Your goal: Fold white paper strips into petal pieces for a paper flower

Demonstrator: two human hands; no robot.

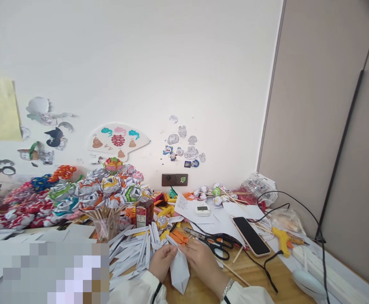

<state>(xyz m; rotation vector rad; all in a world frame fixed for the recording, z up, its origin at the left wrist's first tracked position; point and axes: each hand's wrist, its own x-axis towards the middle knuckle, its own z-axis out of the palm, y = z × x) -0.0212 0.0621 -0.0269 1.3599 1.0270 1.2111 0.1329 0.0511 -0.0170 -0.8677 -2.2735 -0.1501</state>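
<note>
Between my two hands is a folded white paper piece, long and pointed at its near end. My left hand pinches its left edge near the top, thumb on the paper. Fingers of my right hand are closed on its upper right edge; their tips are partly hidden. Just beyond my fingers lies a folded orange paper piece. Many folded white paper strips are heaped to the left of my left hand. Black-handled scissors rest beyond my right hand.
Paper flowers pile up along the wall at left. A cup of wooden sticks and a brown bottle stand nearby. At right are a phone, a white timer, a yellow glue gun and black cables.
</note>
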